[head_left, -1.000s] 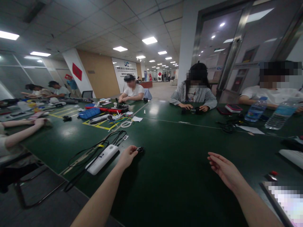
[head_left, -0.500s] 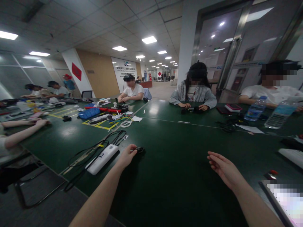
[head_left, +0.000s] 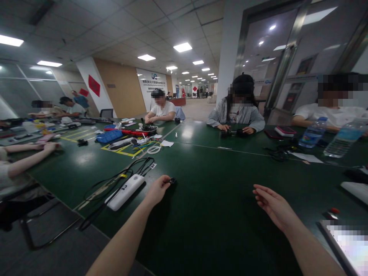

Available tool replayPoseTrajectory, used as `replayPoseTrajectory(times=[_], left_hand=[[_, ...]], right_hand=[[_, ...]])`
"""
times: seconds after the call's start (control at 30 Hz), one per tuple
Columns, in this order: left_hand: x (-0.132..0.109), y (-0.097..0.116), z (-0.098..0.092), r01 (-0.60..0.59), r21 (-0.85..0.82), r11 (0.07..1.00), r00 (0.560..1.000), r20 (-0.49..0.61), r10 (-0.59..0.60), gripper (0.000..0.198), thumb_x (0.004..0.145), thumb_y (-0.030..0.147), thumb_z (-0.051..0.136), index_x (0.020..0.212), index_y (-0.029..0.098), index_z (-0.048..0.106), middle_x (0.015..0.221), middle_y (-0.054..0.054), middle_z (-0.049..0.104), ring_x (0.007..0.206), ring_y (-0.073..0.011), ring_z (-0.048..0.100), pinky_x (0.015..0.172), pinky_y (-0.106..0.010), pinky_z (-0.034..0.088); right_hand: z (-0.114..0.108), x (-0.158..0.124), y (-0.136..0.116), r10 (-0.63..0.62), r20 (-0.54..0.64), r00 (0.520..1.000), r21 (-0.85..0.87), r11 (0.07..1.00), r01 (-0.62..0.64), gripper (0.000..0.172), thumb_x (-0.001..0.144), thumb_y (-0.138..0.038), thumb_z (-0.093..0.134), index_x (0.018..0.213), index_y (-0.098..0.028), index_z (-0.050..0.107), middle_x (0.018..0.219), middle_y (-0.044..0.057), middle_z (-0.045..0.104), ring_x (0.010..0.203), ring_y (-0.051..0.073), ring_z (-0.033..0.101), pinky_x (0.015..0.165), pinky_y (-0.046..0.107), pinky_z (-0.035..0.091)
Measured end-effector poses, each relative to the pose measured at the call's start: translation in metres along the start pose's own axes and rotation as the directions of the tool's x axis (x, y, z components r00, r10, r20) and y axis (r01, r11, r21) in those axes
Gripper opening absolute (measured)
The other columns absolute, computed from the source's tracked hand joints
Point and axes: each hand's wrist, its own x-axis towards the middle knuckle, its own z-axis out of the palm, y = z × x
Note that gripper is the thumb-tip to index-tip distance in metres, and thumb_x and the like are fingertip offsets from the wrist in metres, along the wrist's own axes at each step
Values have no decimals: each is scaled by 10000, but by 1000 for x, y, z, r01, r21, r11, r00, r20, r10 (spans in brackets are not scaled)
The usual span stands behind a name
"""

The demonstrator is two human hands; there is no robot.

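My left hand [head_left: 158, 189] reaches out over the dark green table [head_left: 212, 214] with its fingers closed round a small black object [head_left: 171, 180] that rests at the fingertips. A white power bank [head_left: 125, 191] marked with a 2 lies just left of that hand, with black cables [head_left: 115, 182] looped beside it. My right hand [head_left: 273, 206] hovers low over the table to the right, fingers loosely stretched out and holding nothing.
Two water bottles [head_left: 342, 140] stand at the far right. A screen [head_left: 349, 245] lies at the lower right edge beside a small red-tipped item [head_left: 332, 211]. Other people sit round the table; a blue tray [head_left: 108, 137] and tools lie at the far left.
My left hand has lifted slightly with the small black object. The right hand has hardly moved. The view has shifted a little.
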Motion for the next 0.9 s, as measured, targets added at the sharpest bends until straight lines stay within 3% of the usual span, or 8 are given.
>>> replayPoseTrajectory(times=[0.33,0.57,0.9], left_hand=[[1,0,-1,-2,81,997,999,-53,6,236,736,273,450,935,199,553,951,-40,611,870,-172,567,780,-291,419],[2,-7,2,-23,80,997,999,-26,25,249,734,305,466,939,216,574,906,-22,617,803,-154,569,738,-269,425],[-2,2,-2,-27,122,992,999,-43,33,257,710,258,495,940,208,597,871,-34,596,800,-166,551,752,-287,417]], right_hand=[[0,0,0,7,3,1000,-1,1000,-7,218,652,-215,649,869,-224,636,770,15,633,646,125,561,521,198,490],[4,-5,-4,1,-19,1000,8,1000,-1,181,650,-186,641,829,-214,648,746,20,632,623,124,558,499,192,484],[1,-2,-2,6,-5,1000,-2,1000,-6,212,654,-212,643,866,-221,640,771,23,636,642,134,565,519,211,493]])
